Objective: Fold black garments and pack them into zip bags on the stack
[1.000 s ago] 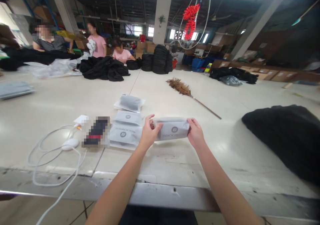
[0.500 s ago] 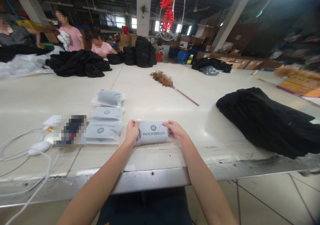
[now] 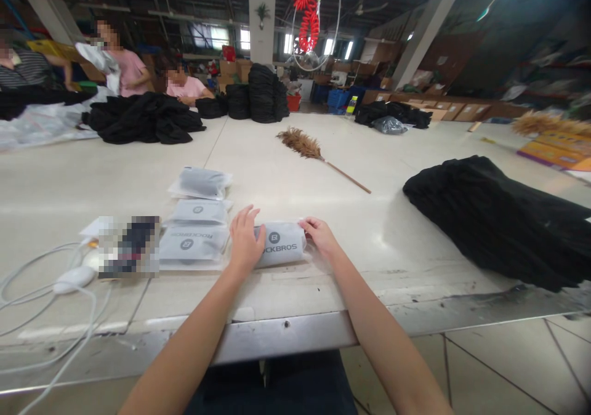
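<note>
A frosted plastic pouch (image 3: 281, 242) printed ROCKBROS lies on the table in front of me, with something dark and folded inside. My left hand (image 3: 247, 239) rests over its left end, fingers spread, covering the first letters of the print. At the upper right corner, my right hand (image 3: 317, 235) pinches the pouch's edge between thumb and fingers. Just left of my left hand lie three similar packed pouches: a near one (image 3: 191, 252), a middle one (image 3: 198, 212) and a far one (image 3: 202, 183) with no print showing.
Black folded fabric (image 3: 498, 218) is heaped at the right. A feather duster (image 3: 305, 144) lies beyond the pouch. On the left are a blurred phone (image 3: 133, 245) and white cables (image 3: 74, 279). Co-workers (image 3: 132, 70) and black cloth (image 3: 143, 116) are at the far left.
My left hand has let go of the pouch's upper left corner and spread open over its left end. The pouch has shifted slightly left. My right hand keeps its pinch.
</note>
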### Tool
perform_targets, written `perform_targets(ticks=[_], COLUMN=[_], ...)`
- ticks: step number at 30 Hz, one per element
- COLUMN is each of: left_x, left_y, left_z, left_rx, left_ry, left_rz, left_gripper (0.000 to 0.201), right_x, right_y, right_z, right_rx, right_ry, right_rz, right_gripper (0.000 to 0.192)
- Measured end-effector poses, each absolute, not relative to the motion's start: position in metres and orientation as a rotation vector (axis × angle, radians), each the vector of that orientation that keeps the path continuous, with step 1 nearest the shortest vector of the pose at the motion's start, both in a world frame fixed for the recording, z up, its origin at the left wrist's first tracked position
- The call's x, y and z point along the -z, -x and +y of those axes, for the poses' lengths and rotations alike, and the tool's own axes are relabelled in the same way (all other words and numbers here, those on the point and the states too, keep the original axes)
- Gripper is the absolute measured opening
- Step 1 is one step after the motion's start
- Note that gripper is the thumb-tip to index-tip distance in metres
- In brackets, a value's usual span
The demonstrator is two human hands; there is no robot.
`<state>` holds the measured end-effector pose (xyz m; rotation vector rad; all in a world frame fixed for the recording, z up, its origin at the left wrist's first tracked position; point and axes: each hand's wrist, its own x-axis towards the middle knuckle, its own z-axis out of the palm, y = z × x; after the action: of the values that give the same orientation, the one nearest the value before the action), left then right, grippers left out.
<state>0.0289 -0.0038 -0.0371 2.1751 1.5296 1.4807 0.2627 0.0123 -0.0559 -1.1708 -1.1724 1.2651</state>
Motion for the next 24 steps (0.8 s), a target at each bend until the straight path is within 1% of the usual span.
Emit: perform_targets(ticks=[2,5,9,12,16,19,24], left_x=[0.025,0.01,-0.001,-0.006,-0.014,-0.018,-0.024], left_y=[-0.03,-0.038,-0.061,-0.076,-0.079,-0.071,-0.034], left_z=[-0.01,-0.012,-0.005,0.003,0.01,0.015,0.023], left_rx=[-1.371,-1.207,-0.985,-0.861,-0.793,-0.779,-0.73], left_ry=[-2.357,-2.494,-2.532,-2.536,-2.549,-2.559,-2.535], left_rz=[1.411,1.257,1.199,1.167,1.111,1.113,1.27], left_gripper=[0.031,0.029,0.023,0.02,0.015,0.015,0.015], right_x=[0.05,0.042,0.035,0.03,0.024,0.022,0.02], right_y=[-0.258,-0.251,-0.245,-0.244,-0.242,-0.243,-0.265], right_z=[0.009,0.002,-0.009,-0.014,-0.017,-0.017,-0.011], right_rx=[-1.185,-1.02,-0.774,-0.631,-0.571,-0.576,-0.527], right_ry=[1.135,1.104,1.136,1.169,1.175,1.138,1.222], right_rz=[-1.271,-1.428,-1.603,-1.686,-1.667,-1.653,-1.42], right_gripper=[0.033,0.027,0.021,0.021,0.024,0.023,0.023])
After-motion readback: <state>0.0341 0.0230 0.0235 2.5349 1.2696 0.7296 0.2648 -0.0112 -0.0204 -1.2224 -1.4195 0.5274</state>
